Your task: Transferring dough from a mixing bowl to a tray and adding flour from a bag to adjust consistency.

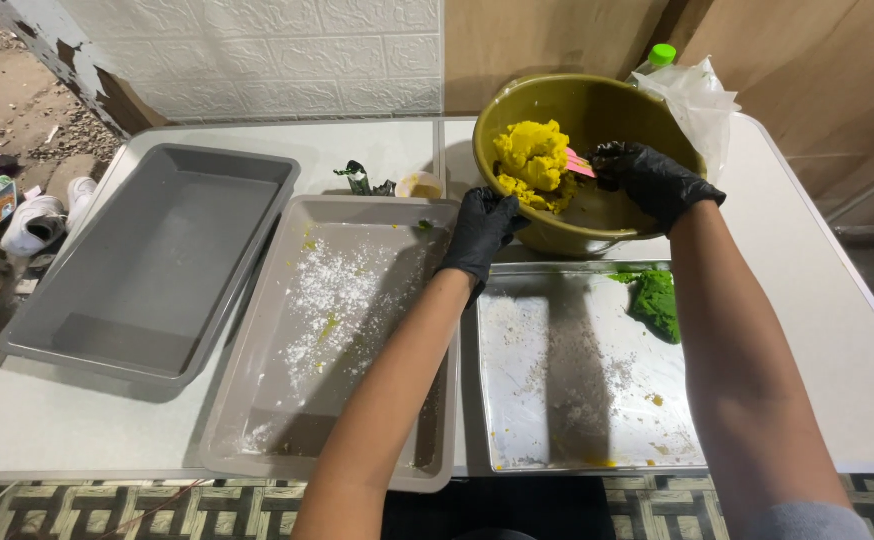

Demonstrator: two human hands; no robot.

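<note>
Yellow dough (534,163): a lumpy bright mass heaped against the left inner wall of the bowl, at the far side of the table.
Bowl (647,118): round, olive-green, tipped a little toward the person, its near edge overlapping the steel tray.
Right hand (652,180): black-gloved, reaching into the bowl from the right, fingers curled shut around the handle of a pink scraper.
Pink scraper (579,165): its flat end pushed against the right side of the dough.
Left hand (484,228): black-gloved, on the bowl's near left rim; fingers bent over the edge and pressed together, fingertips just beside the dough.
Steel tray (557,400): shiny, dusted with white flour, right under the person's arms.
Green dough (657,303): 1 dark green lump in the steel tray's far right corner.
Middle grey tray (287,420): plastic, floured, with a few yellow specks, touching the steel tray's left side.
Left grey tray (157,260): plastic, set at a slant further left.
Plastic bag (697,95): clear, crumpled, behind the bowl's right rim, beside a green-capped bottle (660,57).
Table (817,300): white, carrying everything.
</note>
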